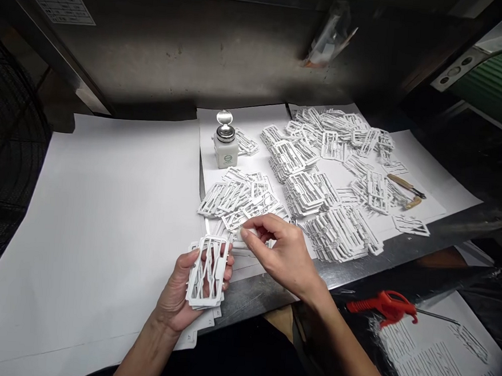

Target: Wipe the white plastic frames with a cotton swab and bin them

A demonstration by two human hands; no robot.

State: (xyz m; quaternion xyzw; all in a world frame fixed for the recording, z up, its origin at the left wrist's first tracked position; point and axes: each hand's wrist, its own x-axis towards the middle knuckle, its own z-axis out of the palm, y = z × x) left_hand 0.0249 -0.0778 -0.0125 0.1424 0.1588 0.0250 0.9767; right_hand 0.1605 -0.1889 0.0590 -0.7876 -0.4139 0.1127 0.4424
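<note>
My left hand (177, 291) is wrapped round a small stack of white plastic frames (205, 306), thumb on the near left edge and fingertips showing at the right. The top frame is rectangular, with thin crooked bars inside. Just right of it, my right hand (287, 256) has thumb and forefinger pinched together above the table. Something small and white shows by those fingertips, but its kind cannot be made out. Beyond both hands lies a loose heap of the same white frames (233, 195), partly hidden by the right hand.
A pump-top dispenser bottle (226, 153) with its lid raised stands behind the heap. Stacks of frames (342, 231) cover the right side. Pliers (406, 184) lie beyond them. A red air blow gun (384, 306) rests lower right. White paper (115, 218) covers the left table.
</note>
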